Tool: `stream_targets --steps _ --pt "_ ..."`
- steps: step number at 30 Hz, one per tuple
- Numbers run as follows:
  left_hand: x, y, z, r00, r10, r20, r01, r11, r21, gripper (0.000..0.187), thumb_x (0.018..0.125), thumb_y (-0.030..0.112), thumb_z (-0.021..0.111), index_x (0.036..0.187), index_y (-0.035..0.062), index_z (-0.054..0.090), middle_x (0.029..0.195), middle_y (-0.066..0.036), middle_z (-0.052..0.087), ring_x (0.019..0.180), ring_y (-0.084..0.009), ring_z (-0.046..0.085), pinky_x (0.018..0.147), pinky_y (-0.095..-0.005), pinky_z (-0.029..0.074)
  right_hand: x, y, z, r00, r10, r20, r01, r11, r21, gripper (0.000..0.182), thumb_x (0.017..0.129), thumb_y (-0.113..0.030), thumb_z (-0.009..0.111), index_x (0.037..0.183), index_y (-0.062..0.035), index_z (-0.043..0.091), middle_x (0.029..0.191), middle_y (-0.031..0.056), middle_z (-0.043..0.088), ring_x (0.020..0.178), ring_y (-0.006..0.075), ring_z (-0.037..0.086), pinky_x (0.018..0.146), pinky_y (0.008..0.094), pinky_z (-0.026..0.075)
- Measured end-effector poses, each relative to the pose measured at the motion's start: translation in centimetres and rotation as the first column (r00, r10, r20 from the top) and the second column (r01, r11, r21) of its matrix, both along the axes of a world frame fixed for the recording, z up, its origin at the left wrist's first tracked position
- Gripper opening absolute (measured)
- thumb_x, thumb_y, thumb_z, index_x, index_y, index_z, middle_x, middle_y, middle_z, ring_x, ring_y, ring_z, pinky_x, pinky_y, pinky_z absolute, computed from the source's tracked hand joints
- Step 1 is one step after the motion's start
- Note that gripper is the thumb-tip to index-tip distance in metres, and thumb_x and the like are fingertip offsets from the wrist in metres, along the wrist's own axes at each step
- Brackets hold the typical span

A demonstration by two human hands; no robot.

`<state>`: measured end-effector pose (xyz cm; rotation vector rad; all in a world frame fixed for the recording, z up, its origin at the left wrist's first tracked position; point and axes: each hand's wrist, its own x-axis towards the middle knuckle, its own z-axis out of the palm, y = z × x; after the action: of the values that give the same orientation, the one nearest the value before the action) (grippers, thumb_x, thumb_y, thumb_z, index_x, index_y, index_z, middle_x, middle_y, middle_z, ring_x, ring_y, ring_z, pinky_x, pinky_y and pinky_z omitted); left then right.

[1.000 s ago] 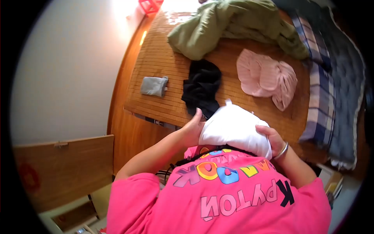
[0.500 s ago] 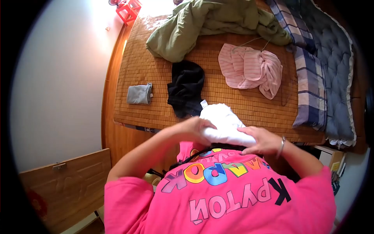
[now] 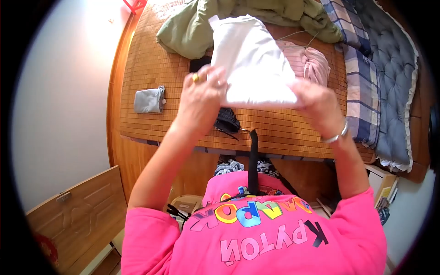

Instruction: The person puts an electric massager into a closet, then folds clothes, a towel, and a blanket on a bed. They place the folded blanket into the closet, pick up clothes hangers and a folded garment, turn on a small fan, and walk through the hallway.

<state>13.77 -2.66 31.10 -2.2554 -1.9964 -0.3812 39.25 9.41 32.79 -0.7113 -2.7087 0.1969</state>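
Observation:
A white folded cloth garment (image 3: 254, 64) hangs stretched between my two hands above the bed mat, with a small tag at its upper left corner. My left hand (image 3: 201, 91), wearing a yellow ring, is closed on its left edge. At the lower right corner, my right hand (image 3: 318, 103) grips the cloth, somewhat blurred. Behind the white cloth lies a black garment (image 3: 227, 120), mostly hidden. A pink striped garment (image 3: 316, 64) on a hanger is partly covered at the right. To the left sits a small folded grey cloth (image 3: 149, 100).
The woven bamboo mat (image 3: 174, 121) covers the bed. A bunched olive green blanket (image 3: 183, 34) lies at the far side. Plaid bedding (image 3: 360, 101) and a grey quilted pad (image 3: 396, 91) line the right. A wooden panel (image 3: 80, 211) stands at lower left.
Both hands have moved up and away from my body, raising the white garment from near my waist and spreading it flatter over the bed. It now hides much of the black and pink garments.

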Motion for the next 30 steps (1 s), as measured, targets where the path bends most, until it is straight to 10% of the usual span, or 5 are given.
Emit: stream_targets --steps 6,13,18,22,30 --pt "3.1 -5.6 -16.9 0.980 -0.111 0.166 0.167 0.909 -0.383 0.029 0.073 0.009 0.057 0.102 0.0122 0.060 0.111 0.000 0.058 0.110 -0.0185 0.051 0.089 -0.0394 0.036 3.6 -8.2 -14.8 0.971 -0.023 0.240 0.101 0.942 -0.319 0.011 0.068 -0.003 0.059 0.075 -0.0085 0.054 0.072 0.0092 0.058 0.065 0.0277 0.059 0.058 0.0392 0.047" --pt "8.0 -7.3 -32.4 0.955 -0.230 0.190 0.266 0.364 -0.893 0.017 0.076 0.009 0.056 0.087 0.0159 0.066 0.089 -0.003 0.066 0.091 -0.0228 0.062 0.084 -0.0404 0.038 9.6 -15.3 -32.3 0.872 -0.056 0.485 0.371 0.722 -0.584 0.021 0.067 -0.009 0.063 0.088 -0.0112 0.062 0.090 0.0093 0.065 0.099 0.0281 0.056 0.091 0.0442 0.036" --pt "4.9 0.1 -32.0 0.687 0.325 0.650 0.302 0.686 -0.662 0.030 0.070 0.009 0.071 0.098 0.0010 0.065 0.089 -0.018 0.065 0.088 -0.0337 0.063 0.073 -0.0376 0.051 8.9 -7.1 -29.7 0.899 -0.192 0.394 0.393 0.749 -0.533 0.023 0.072 -0.017 0.066 0.095 -0.0114 0.062 0.088 0.0107 0.064 0.091 0.0288 0.058 0.093 0.0464 0.036" --pt "6.6 7.0 -30.0 0.834 0.235 0.500 -0.091 0.951 -0.295 0.067 0.073 0.011 0.073 0.133 0.0040 0.043 0.129 -0.021 0.048 0.119 -0.0335 0.049 0.093 -0.0387 0.043 8.0 0.2 -31.2 0.842 -0.405 0.356 0.489 0.852 -0.188 0.052 0.072 -0.024 0.073 0.120 -0.0140 0.055 0.121 0.0081 0.056 0.118 0.0265 0.046 0.100 0.0510 0.029" --pt "11.7 2.9 -35.4 0.912 0.259 0.317 -0.055 0.845 -0.532 0.083 0.071 0.003 0.058 0.145 0.0063 0.021 0.151 -0.022 0.013 0.141 -0.0368 0.013 0.105 -0.0583 0.017 0.7 -0.9 -38.8 0.666 -0.099 0.739 0.532 0.757 -0.379 0.105 0.065 -0.067 0.066 0.148 -0.0369 0.009 0.156 0.0023 -0.007 0.143 0.0320 -0.007 0.102 0.0729 0.011"
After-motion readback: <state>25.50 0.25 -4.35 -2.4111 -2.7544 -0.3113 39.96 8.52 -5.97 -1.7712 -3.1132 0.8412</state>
